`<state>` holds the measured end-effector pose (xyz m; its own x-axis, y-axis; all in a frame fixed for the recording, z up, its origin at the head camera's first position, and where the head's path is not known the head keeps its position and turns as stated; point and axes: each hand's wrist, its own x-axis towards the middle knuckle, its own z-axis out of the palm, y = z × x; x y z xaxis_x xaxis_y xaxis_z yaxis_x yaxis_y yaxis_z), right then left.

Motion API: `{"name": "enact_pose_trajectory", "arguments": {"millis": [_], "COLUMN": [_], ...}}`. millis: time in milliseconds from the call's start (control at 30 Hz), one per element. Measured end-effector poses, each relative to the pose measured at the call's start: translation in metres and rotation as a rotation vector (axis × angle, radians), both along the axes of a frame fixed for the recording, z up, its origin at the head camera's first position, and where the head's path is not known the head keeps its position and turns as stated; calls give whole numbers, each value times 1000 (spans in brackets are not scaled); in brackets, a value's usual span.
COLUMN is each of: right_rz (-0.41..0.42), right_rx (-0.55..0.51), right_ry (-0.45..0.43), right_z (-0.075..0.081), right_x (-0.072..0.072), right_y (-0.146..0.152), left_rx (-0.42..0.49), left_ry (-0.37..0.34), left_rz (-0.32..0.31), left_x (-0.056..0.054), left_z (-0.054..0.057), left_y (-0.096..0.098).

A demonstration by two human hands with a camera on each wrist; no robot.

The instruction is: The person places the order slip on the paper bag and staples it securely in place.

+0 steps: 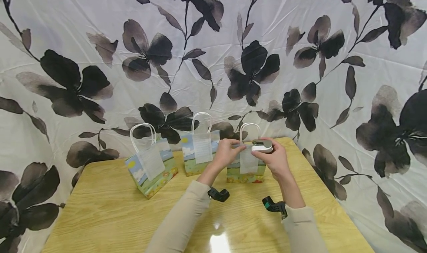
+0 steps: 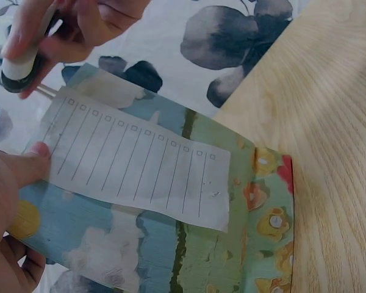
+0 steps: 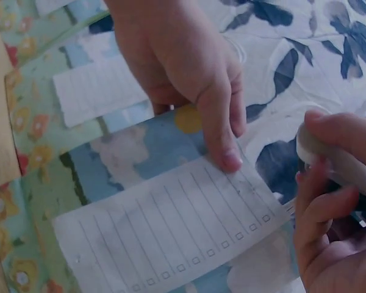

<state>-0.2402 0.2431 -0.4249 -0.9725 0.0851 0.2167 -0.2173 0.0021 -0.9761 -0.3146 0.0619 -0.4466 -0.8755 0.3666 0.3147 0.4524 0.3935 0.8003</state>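
A paper gift bag [image 1: 233, 174] printed with sky, meadow and flowers stands at the right of a row of three. On its front lies a lined checklist sheet [image 2: 134, 159] with small boxes along one side. My left hand [image 1: 228, 153] pinches the sheet against the bag's top edge, thumb on the paper [image 3: 189, 67]. In my right hand [image 1: 277, 160] is a small white and grey stapler [image 1: 262, 146], gripped between thumb and fingers. It is beside the sheet's top end, near the white handle [image 1: 250, 124]. Whether its mouth touches the paper is hard to tell.
Two similar bags, one in the middle [image 1: 190, 167] and one at the left [image 1: 145, 186], stand on the wooden table [image 1: 110, 216], each with a sheet on its front. Behind the table hangs a flowered cloth [image 1: 213, 82].
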Motion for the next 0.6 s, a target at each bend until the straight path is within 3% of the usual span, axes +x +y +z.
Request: {"name": "enact_pose_trajectory", "arguments": {"millis": [200,400,600], "right_rz": [73,75,36], "right_rx": [123,299,394], "right_ry": [19,20,40], "right_z": [1,26,26], "right_x": [4,16,-6], "right_y": [-9,-18,-9], "left_rx": [-13,-9,2], "left_ry": [-7,0,33], "left_rz": [14,-4,-9], "left_x": [10,13,1], "left_z": [-11,-14,-2], "left_y": [-6,-6,0]}}
